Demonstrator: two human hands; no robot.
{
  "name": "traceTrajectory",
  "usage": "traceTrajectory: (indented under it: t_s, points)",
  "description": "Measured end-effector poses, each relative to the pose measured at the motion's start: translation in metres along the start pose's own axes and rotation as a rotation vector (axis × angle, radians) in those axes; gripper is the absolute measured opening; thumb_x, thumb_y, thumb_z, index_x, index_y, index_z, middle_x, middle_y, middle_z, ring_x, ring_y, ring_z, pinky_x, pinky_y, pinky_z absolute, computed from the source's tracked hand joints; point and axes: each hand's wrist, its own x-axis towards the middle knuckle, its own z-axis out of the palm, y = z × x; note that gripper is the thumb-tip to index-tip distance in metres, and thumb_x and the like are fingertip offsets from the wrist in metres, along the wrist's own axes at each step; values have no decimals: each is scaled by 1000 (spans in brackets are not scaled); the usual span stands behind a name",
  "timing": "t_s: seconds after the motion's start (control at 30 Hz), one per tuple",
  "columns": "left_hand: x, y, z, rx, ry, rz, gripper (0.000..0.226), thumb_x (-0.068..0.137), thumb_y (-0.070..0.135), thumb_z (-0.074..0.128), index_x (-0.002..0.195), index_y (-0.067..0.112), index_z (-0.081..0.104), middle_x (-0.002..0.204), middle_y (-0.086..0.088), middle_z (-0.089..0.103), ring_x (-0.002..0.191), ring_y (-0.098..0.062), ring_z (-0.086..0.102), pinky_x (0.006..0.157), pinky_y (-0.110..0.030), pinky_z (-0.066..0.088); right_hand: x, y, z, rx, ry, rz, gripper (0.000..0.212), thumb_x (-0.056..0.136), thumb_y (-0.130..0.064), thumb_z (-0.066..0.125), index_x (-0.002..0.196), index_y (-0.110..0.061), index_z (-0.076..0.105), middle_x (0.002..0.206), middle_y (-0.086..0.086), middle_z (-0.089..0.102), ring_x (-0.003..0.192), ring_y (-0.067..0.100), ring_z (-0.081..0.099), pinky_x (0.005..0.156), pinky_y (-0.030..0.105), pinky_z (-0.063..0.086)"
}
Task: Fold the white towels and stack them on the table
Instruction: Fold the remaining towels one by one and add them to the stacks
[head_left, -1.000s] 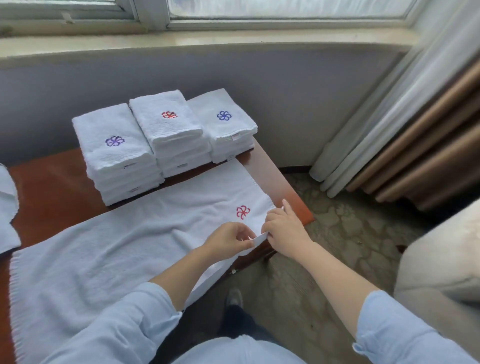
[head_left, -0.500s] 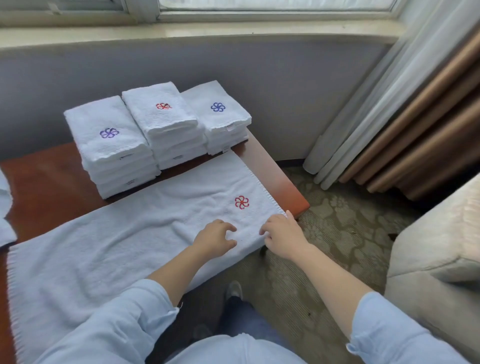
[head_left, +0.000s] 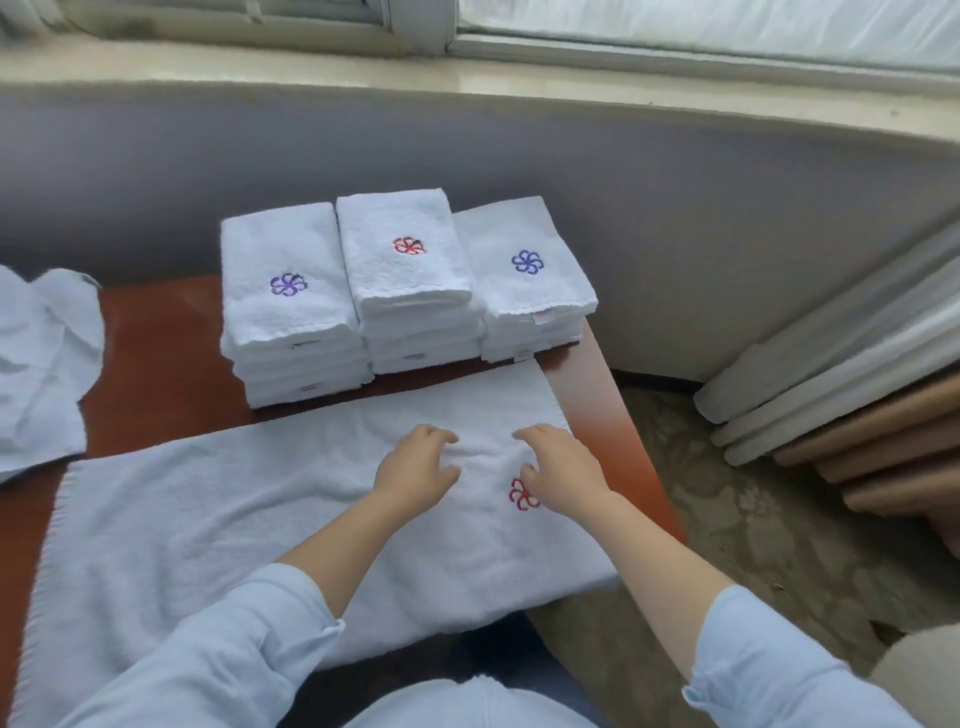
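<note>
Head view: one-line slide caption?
Both hands, left hand and right hand, rest flat on the spread towel before three folded stacks on the table.

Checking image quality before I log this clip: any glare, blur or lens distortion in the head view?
Head view: wide-angle bending curves the window sill; daylight glare washes out the table's right end; the white towel shows soft texture; both hands are slightly soft, not smeared.

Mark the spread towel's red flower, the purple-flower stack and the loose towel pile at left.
red flower (head_left: 522, 494), head view, centre of embroidery.
purple-flower stack (head_left: 283, 291), head view, top towel's face.
loose towel pile (head_left: 41, 364), head view, crumpled middle.
</note>
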Motion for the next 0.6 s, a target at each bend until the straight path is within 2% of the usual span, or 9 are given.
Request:
traceTrajectory:
  t_s: [0.1, 0.2, 0.3, 0.43, 0.5, 0.6]
  points:
    - [30, 3, -11, 13, 79, -71, 45, 96, 30, 57, 140, 24, 49, 149, 2, 37, 133, -19, 39, 101, -36, 42, 45, 8, -14, -4, -26, -67, 51, 96, -22, 52, 146, -25, 42, 149, -5, 44, 136, 18, 41, 107, 38, 42]
    - [56, 5, -18, 53, 122, -127, 43, 97, 25, 54, 139, 23, 49, 148, 1, 39, 131, -20, 41, 98, -35, 42, 83, 14, -22, -52, -39, -149, 48, 98, -26, 52, 145, -23, 44, 148, -4, 46, 135, 20, 41, 105, 38, 44]
    - [73, 4, -20, 91, 135, -183, 46, 96, 19, 51, 141, 24, 48, 146, 0, 40, 130, -21, 41, 97, -34, 42, 111, 16, -24, -116, -26, -243, 43, 100, -28, 47, 142, -23, 48, 147, -4, 46, 131, 21, 44, 97, 36, 43]
    - [84, 1, -15, 143, 94, -247, 58, 92, 18, 56, 147, 27, 38, 144, -2, 38, 126, -24, 42, 92, -35, 45, 132, 17, -23, -235, -25, -357, 45, 96, -20, 47, 141, -22, 49, 150, -3, 43, 129, 23, 45, 86, 34, 45]
    - [87, 2, -15, 150, 76, -271, 62, 92, 18, 57, 149, 27, 35, 141, -4, 39, 122, -25, 46, 90, -35, 45, 139, 16, -23, -267, -35, -383, 49, 92, -15, 49, 141, -21, 49, 147, 1, 45, 127, 26, 44, 87, 35, 44]
    - [94, 4, -20, 186, 47, -305, 51, 91, 18, 56, 140, 23, 44, 130, -7, 46, 117, -27, 49, 88, -35, 43, 148, 9, -25, -323, -70, -369, 56, 89, -15, 51, 144, -22, 44, 134, 4, 51, 123, 29, 45, 93, 36, 40]
